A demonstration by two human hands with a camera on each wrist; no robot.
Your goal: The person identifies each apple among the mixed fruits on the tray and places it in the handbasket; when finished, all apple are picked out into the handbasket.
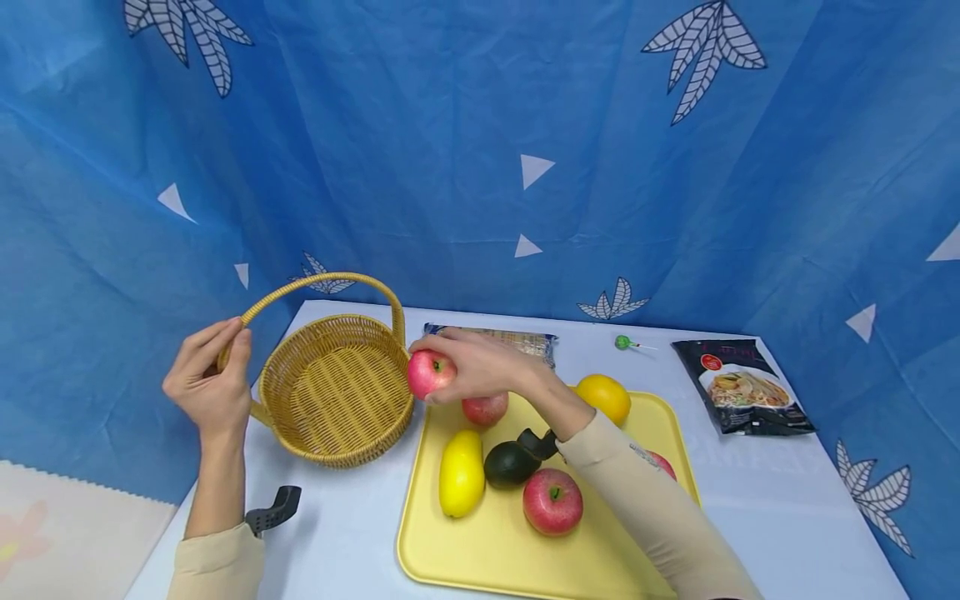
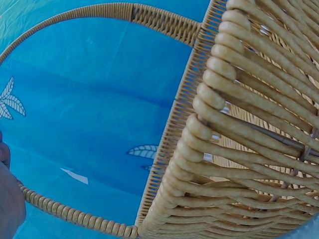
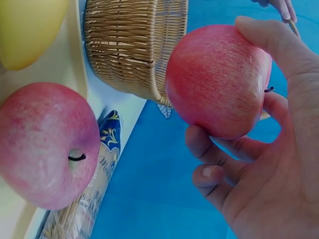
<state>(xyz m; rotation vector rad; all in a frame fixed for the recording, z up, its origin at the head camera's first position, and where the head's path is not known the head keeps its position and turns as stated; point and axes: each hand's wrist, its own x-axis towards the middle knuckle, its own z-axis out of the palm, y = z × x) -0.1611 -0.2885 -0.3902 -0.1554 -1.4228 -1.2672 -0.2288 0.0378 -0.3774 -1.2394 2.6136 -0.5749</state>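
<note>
A round wicker basket (image 1: 341,454) stands on the left of the table, its inside bare in the head view. My left hand (image 1: 212,375) grips the basket's arched handle (image 1: 330,277) on its left side. My right hand (image 1: 480,364) holds a red apple (image 3: 219,82) between thumb and fingers. That apple is raised beside the basket's right rim, close to it but outside. In the right wrist view, a second apple (image 3: 47,144) lies on the tray, below the held one in the head view.
A yellow tray (image 1: 442,567) carries a yellow mango-like fruit (image 1: 461,473), an avocado (image 1: 508,465), a red apple (image 1: 552,502) and an orange-yellow fruit (image 1: 603,398). Behind it lies a clear food packet (image 1: 536,342). A green lollipop (image 1: 622,342) and black noodle bag (image 1: 742,387) are at the right.
</note>
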